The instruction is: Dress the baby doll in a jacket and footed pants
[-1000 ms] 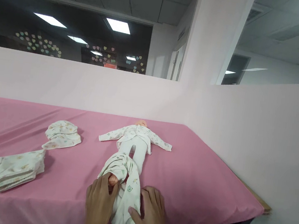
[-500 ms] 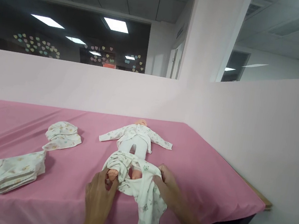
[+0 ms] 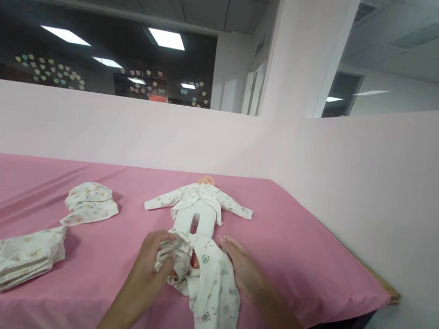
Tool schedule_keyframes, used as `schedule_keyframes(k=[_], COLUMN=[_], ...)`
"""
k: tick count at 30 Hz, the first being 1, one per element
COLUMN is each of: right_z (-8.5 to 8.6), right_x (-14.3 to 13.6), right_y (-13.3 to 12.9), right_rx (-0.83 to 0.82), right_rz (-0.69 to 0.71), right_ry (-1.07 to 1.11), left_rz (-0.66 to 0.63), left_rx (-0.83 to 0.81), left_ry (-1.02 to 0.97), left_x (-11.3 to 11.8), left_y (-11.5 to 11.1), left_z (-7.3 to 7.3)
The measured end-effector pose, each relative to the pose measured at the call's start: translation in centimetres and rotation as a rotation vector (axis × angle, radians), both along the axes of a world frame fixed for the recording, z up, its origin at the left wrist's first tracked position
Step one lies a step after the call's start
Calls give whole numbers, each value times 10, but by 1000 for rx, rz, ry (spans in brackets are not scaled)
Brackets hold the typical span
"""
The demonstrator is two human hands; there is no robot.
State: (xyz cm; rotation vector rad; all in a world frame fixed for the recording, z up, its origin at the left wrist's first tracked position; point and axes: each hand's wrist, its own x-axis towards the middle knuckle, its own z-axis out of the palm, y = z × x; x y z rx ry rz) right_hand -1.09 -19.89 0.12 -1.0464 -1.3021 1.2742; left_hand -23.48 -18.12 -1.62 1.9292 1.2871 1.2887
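A baby doll (image 3: 206,180) lies on its back, head away from me, dressed in a white printed top (image 3: 199,195) and white leggings (image 3: 184,218). Printed baby pants (image 3: 216,289) are around its lower legs, one leg bunched up and the other hanging long toward me over the front edge. My left hand (image 3: 152,264) is closed on the bunched leg, at the doll's left-side foot in the picture. Fingers of my right hand (image 3: 240,263) grip the right edge of the pants, partly behind the fabric. The doll's feet are mostly covered; a bit of one shows between the pant legs.
A pink sheet (image 3: 106,274) covers the table. On the left lie a folded printed cloth (image 3: 22,256) and a crumpled printed cloth (image 3: 91,203). White walls (image 3: 126,129) with windows stand behind and to the right. The table's corner (image 3: 392,298) is at the right.
My left hand has shifted up, and bunched fabric now covers the foot that showed there. My right hand has moved slightly left and up, drawing the other pant leg over the doll's other foot.
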Motion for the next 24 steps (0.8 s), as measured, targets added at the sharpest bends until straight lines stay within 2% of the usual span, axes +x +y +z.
schedule_keyframes(k=[2, 4, 6, 7, 11, 14, 19, 24], right_z=[17, 33, 47, 53, 70, 75, 76, 73], right_x=[0, -2, -7, -9, -15, -17, -22, -23], right_y=[6, 9, 10, 10, 18, 28, 39, 38], right_rx=[41, 95, 168, 216, 422, 460, 512, 499], right_rz=[51, 112, 156, 158, 54, 43, 42, 21], right_ry=[-146, -298, -415, -456, -533, -565, -682, -652], left_rz=[-153, -403, -665, -732, -855, -946, -1012, -994], left_rx=[-89, -173, -318, -393, -621, -695, -812, -830], left_ry=[36, 133, 233, 238, 47, -88, -163, -586], left_x=[7, 16, 24, 26, 24, 19, 22, 36], left_y=[14, 35, 59, 69, 89, 87, 82, 84], left_z=[37, 66, 80, 82, 67, 57, 53, 32])
